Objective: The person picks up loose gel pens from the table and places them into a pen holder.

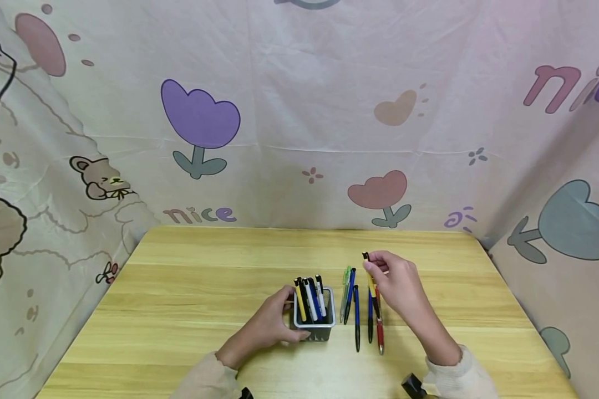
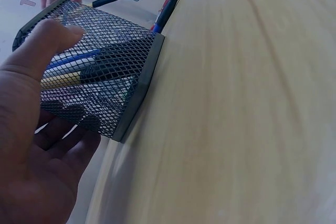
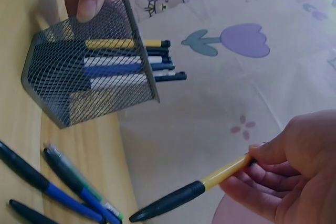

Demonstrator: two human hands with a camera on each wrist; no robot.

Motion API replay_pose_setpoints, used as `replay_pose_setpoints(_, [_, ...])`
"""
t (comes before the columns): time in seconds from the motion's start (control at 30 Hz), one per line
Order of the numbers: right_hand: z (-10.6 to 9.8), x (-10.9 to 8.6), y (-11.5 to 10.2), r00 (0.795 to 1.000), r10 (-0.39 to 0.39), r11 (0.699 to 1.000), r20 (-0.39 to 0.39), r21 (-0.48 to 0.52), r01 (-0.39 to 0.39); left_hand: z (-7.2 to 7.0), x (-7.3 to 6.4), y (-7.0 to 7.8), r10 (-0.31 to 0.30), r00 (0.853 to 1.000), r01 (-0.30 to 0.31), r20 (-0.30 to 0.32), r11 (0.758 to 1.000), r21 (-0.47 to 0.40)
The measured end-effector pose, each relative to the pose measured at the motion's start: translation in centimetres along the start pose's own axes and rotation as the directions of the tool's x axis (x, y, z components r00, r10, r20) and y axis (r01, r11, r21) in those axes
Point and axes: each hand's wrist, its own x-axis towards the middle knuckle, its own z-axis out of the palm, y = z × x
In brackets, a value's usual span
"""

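Head view: the left hand [image 1: 272,320] grips the dark mesh pen holder [image 1: 320,333], its thumb across the near side and its fingers on the side towards the wrist. The holder stands upright on the worktop [image 1: 204,271], just to the right of that hand, with several pens inside, among them a yellow pen [image 1: 300,302], a blue pen [image 1: 314,299] and white ones, their black push-button ends up. The right hand [image 1: 398,280] pinches a yellow-and-black pen [image 3: 226,173] near one end between thumb and fingers; its black grip end slants down, away from the fingertips and, in the left wrist view, off the worktop. To the left of the right hand and nearer the person lie loose pens: a green-and-clear pen [image 1: 344,282] beside the holder, three blue-and-black ones, and a red pen [image 1: 380,336] below the held one. Beyond both hands hangs a printed cloth [image 1: 299,111].
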Motion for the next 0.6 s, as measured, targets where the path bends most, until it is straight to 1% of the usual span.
replay_pose_setpoints(0.2, [0.3,-0.1,-0.8,0.997,-0.064,0.996,-0.035,0.06,0.066,0.0,0.0,0.0,0.011,1.0,-0.011,-0.002,1.0,-0.012])
replay_pose_setpoints(0.33, [0.5,-0.1,-1.3,0.995,-0.085,0.987,-0.057,0.13,0.092,0.0,0.0,-0.1,0.016,1.0,-0.016,-0.003,1.0,-0.018])
replay_pose_setpoints(0.43, [0.7,-0.1,-1.6,0.991,-0.102,0.973,-0.086,0.198,0.117,0.0,0.0,0.0,0.018,1.0,-0.018,-0.003,1.0,-0.015])
replay_pose_setpoints(0.6, [0.9,-0.1,-2.2,0.982,-0.127,0.935,-0.137,0.314,0.164,0.0,0.0,-0.1,0.018,1.0,-0.018,-0.005,1.0,-0.017])
